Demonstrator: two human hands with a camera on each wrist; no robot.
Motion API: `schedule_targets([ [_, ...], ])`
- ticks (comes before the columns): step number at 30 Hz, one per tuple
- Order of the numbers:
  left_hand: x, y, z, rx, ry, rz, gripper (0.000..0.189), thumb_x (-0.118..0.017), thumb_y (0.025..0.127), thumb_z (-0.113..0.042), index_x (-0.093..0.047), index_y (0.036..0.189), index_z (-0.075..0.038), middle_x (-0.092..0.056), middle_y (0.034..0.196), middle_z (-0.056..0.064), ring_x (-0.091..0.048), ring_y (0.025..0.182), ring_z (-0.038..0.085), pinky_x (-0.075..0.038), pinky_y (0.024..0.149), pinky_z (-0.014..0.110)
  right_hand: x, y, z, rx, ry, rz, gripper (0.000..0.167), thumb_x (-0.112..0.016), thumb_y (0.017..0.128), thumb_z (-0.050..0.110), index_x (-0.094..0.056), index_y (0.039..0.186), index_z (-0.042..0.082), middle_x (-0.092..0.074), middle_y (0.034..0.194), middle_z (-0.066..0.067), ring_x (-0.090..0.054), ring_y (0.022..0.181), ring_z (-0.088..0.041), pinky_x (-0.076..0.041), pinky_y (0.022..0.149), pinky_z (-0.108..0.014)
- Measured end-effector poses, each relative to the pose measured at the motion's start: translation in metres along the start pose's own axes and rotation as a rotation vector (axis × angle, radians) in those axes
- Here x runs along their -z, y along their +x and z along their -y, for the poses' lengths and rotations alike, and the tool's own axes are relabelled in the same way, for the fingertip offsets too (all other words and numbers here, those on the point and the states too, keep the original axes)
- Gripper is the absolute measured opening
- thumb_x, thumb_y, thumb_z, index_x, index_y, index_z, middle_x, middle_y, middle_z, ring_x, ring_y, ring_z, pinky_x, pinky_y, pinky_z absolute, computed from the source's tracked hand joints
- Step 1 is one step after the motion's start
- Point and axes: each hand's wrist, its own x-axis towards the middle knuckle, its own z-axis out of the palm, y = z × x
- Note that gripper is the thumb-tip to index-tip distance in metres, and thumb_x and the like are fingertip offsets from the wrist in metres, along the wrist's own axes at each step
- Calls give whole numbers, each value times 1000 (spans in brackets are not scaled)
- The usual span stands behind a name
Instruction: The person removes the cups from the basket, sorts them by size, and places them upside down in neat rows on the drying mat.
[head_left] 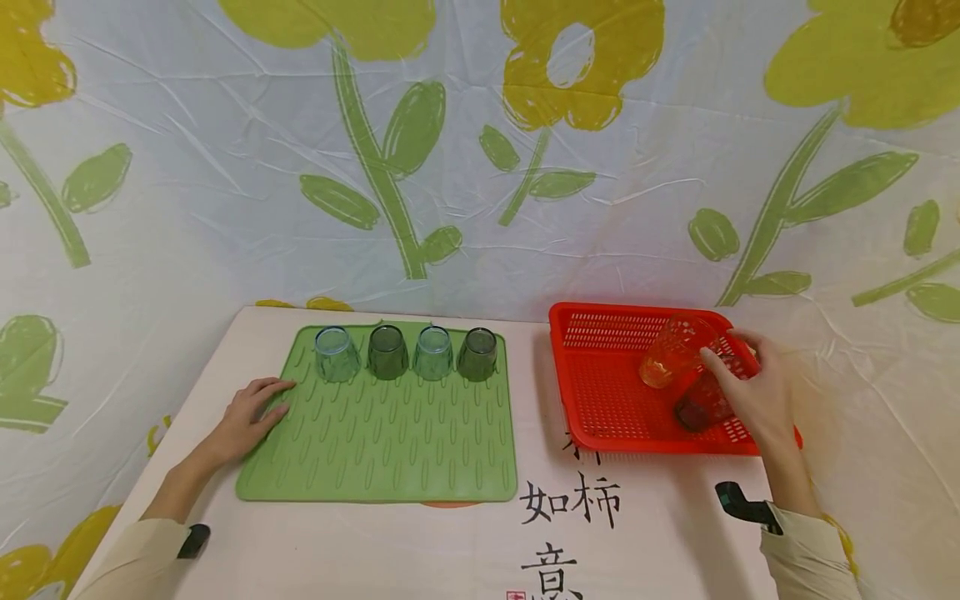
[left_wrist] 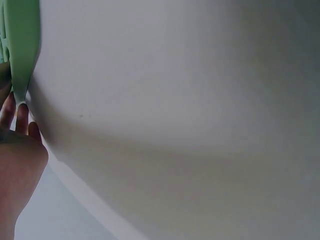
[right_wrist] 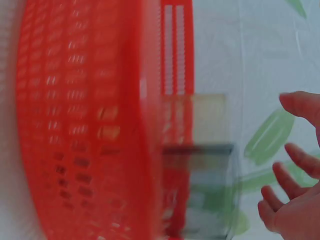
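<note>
While the left grip (head_left: 243, 421) rests, fingers relaxed, at the left edge of the green mat (head_left: 375, 433) on the left side of the desk (head_left: 337, 550), the right grip (head_left: 759, 385) hangs over the red basket (head_left: 600, 400) near the desk's far right corner, spread and holding nothing. Inside, an amber glass (head_left: 660, 368) tilts left of a dark glass (head_left: 693, 412); the right wrist view shows fingers apart from both. A sound pickup would likely want thumb and fingers across one glass's sides, then a straight lift. Around these, four glasses (head_left: 387, 354) line the mat's far edge, and black characters (head_left: 596, 500) mark the desk's near part. The basket's rim and the neighbouring glass stand in the way.
</note>
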Motion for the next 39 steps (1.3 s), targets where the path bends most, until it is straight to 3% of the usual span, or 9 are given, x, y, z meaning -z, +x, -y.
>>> schedule_targets([
  [5,0,0,-1,4,-5,2,38,-66,96,3,-58,133,7,-48,133,34,-40,116,55,-29,88,67,7,1,-19,-57,-28,46,79,-72,95,35,-33,156,3,-38,153,-28,-33,138,-47,-30,112,-70],
  [9,1,1,-3,6,-10,5,38,-66,96,3,-58,133,8,-47,133,35,-40,116,56,-30,88,67,7,0,-32,-55,-70,58,82,-76,93,34,-32,154,2,-41,147,-27,-39,127,-43,-49,96,-31],
  [12,3,3,-4,8,-17,5,38,-67,96,4,-58,133,8,-48,133,35,-40,117,56,-29,89,67,7,-2,-37,-60,-64,73,87,-78,91,33,-28,155,0,-40,146,-28,-41,124,-43,-47,90,-24],
  [15,3,4,-2,7,-11,6,38,-67,96,3,-58,133,7,-48,133,34,-41,117,55,-29,88,67,6,-3,-39,-94,-20,108,96,-78,91,34,-18,158,-1,-33,152,-32,-35,134,-49,-41,111,-50],
  [18,2,3,0,12,4,10,38,-67,97,1,-58,133,6,-48,133,33,-41,116,54,-28,87,67,5,-3,-41,-116,33,136,100,-79,91,31,-13,158,-2,-28,155,-34,-31,138,-52,-28,114,-68],
  [24,3,2,2,19,13,9,38,-67,97,0,-59,133,5,-49,133,32,-42,115,54,-27,86,69,4,-4,-51,-138,57,169,100,-81,90,26,-13,157,-2,-32,152,-30,-35,133,-47,-39,113,-39],
  [29,5,0,1,36,4,18,38,-66,98,-1,-58,135,4,-48,135,31,-40,117,55,-27,88,70,4,-6,-55,-164,66,218,101,-80,92,28,-9,157,-2,-32,153,-30,-35,132,-47,-39,87,-6],
  [34,4,-2,1,35,0,20,39,-66,99,-2,-58,136,4,-47,135,31,-40,119,55,-26,88,70,3,-6,-56,-217,68,222,101,-79,92,35,-10,156,-1,-32,153,-27,-35,133,-44,-40,80,-4],
  [39,3,-1,2,24,2,15,38,-66,98,-2,-58,135,4,-48,136,32,-40,118,55,-26,87,70,6,-9,-57,-208,103,152,95,-82,90,31,-19,155,1,-41,143,-16,-46,119,-21,-42,78,-3],
])
